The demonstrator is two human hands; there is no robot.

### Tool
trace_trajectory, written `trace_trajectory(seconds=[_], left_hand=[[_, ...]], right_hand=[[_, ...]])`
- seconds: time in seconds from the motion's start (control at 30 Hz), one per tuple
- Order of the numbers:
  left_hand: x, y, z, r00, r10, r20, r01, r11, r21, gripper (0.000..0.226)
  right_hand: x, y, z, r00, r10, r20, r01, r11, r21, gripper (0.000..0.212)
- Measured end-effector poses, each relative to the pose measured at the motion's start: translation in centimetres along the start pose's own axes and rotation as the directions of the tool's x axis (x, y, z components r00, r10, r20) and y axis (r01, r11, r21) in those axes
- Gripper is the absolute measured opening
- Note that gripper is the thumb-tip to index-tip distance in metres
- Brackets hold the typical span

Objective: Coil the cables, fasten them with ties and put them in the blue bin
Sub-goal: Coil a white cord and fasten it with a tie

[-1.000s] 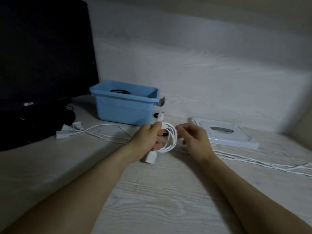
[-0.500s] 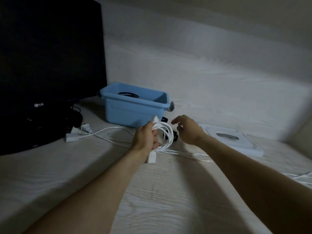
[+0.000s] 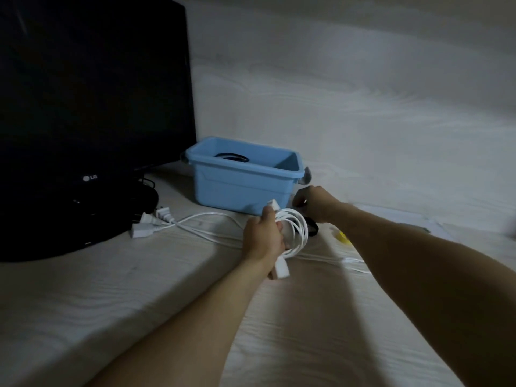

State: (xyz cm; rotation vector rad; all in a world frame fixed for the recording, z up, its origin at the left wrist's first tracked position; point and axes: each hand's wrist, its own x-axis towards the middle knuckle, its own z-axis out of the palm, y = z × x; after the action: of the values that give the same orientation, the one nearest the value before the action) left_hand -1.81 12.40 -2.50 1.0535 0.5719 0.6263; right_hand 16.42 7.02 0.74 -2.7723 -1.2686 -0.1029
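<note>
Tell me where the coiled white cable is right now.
In the head view the coiled white cable is near the middle, gripped in the left hand, just in front of the blue bin and left of the right hand.

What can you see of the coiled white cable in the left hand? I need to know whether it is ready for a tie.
The coiled white cable is thin, smooth and plastic-looking, wound into several round loops. The left hand grips one side of the coil, holding it above the pale wood-grain table. A white plug sticks up above the fist; a white blocky connector hangs below it. No tie shows on the loops. The right hand is beyond the coil, apart from it.
</note>
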Motion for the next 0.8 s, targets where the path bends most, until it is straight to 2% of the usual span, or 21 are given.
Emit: trace_trajectory(seconds=[0.1, 0.2, 0.33, 0.4, 0.5, 0.6, 0.7, 0.8], left_hand=[[-0.1, -0.2, 0.2, 0.998, 0.037, -0.044, -0.038, 0.999, -0.006, 0.048], [-0.4, -0.4, 0.2, 0.995, 0.101, -0.022, -0.101, 0.994, 0.030, 0.054], [-2.0, 0.0, 0.1, 0.977, 0.198, 0.084, -0.210, 0.961, 0.178, 0.056], [-3.2, 0.4, 0.5, 0.962, 0.211, 0.174, -0.242, 0.953, 0.182, 0.054], [-5.3, 0.5, 1.3, 0.915, 0.240, 0.326, -0.318, 0.923, 0.214, 0.055], [-5.8, -0.4, 1.5, 0.833, 0.282, 0.477, -0.469, 0.816, 0.337, 0.054], [-5.8, -0.5, 1.6, 0.820, 0.238, 0.521, -0.479, 0.783, 0.397, 0.055], [-5.6, 0.0, 1.2, 0.812, 0.221, 0.541, -0.477, 0.785, 0.395, 0.058]], right_hand=[[-1.1, 1.1, 0.1, 0.994, 0.024, -0.111, -0.012, 0.994, 0.110, 0.019], [-3.4, 1.7, -0.5, 0.952, 0.052, -0.301, 0.026, 0.969, 0.248, 0.023], [-8.8, 0.4, -1.7, 0.885, 0.049, -0.463, 0.191, 0.869, 0.457, 0.024], [-12.2, -1.2, -2.4, 0.855, 0.045, -0.516, 0.277, 0.803, 0.528, 0.026], [-17.3, -3.1, -2.3, 0.830, 0.053, -0.555, 0.331, 0.755, 0.566, 0.024], [-20.0, -4.2, -1.4, 0.819, 0.106, -0.565, 0.354, 0.681, 0.641, 0.025], [-20.4, -3.8, -0.9, 0.824, 0.120, -0.553, 0.378, 0.611, 0.696, 0.026], [-20.3, -2.9, -0.4, 0.850, 0.041, -0.525, 0.431, 0.519, 0.738, 0.034]])
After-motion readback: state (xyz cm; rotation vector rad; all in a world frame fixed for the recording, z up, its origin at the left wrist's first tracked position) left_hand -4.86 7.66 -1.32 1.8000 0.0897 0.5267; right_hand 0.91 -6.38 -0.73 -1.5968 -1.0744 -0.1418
